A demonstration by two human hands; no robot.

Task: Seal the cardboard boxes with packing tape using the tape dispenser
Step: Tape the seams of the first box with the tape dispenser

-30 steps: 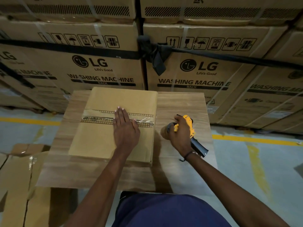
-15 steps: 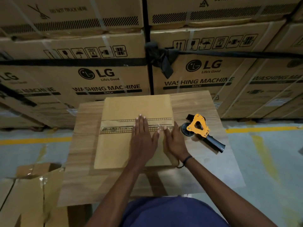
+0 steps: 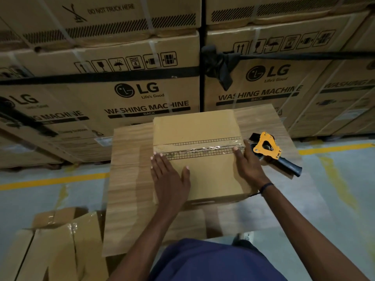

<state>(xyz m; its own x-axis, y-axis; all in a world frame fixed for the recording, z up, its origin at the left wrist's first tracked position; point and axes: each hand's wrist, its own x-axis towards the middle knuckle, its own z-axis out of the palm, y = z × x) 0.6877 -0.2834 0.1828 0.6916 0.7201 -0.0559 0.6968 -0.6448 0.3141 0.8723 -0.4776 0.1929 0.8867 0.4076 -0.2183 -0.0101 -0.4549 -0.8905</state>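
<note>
A brown cardboard box (image 3: 194, 128) sits on a wood-grain table (image 3: 129, 179), with a strip of clear tape (image 3: 200, 152) across its top seam. My left hand (image 3: 169, 179) lies flat on the box top near the tape's left end, fingers straight. At the box's right edge my right hand (image 3: 246, 165) rests with its fingers straight and its fingertips on the tape's right end. The yellow tape dispenser (image 3: 267, 148) with a dark handle lies on the table just right of the box, untouched.
Stacked washing-machine cartons (image 3: 142, 94) bound with a black strap form a wall right behind the table. More taped cardboard boxes (image 3: 60, 244) stand on the floor at lower left. Yellow lines (image 3: 52, 180) mark the grey floor.
My right hand set the dispenser down on the table and came to the box. Both hands then spread apart along the tape, left hand to the left end, right hand to the right edge.
</note>
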